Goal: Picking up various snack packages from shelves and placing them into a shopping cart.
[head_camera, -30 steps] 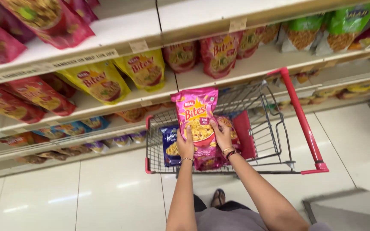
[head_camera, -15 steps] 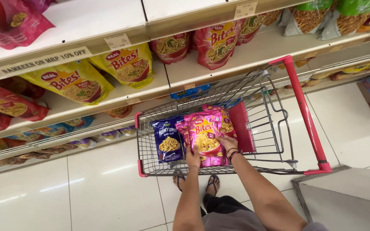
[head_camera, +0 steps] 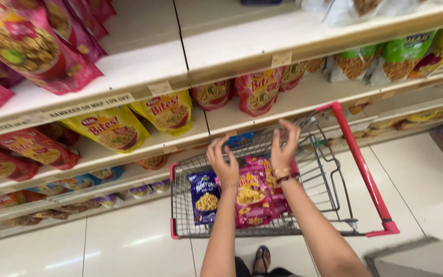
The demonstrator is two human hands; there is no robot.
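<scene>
Head view: both hands are raised above the wire shopping cart (head_camera: 329, 169), empty. The left hand (head_camera: 223, 162) has its fingers spread wide and slightly curled, holding nothing; the right hand (head_camera: 284, 144) is likewise wide open, with a bracelet at the wrist. Neither touches a package. Just below them, at 6 o'clock from the hands, the pink snack pouch (head_camera: 252, 197) lies in the cart, leaning on other pink pouches, and a dark blue noodle pack (head_camera: 204, 196) rests beside it at its 9 o'clock. The cart's red handle (head_camera: 362, 166) runs at 3 o'clock from the right hand.

Between the hands and the shelves stands only the cart's far wire wall. At 12 o'clock from the hands, red pouches (head_camera: 256, 91) stand on the middle shelf; at 10 o'clock, two yellow pouches (head_camera: 114, 128) lean forward. Large pink pouches (head_camera: 26, 46) hang over the top shelf at the upper left, and green packs (head_camera: 401, 54) sit at the upper right. A long white strip label (head_camera: 85, 109) runs along the shelf edge, small paper tags beside it. The floor (head_camera: 129, 246) is pale glossy tile.
</scene>
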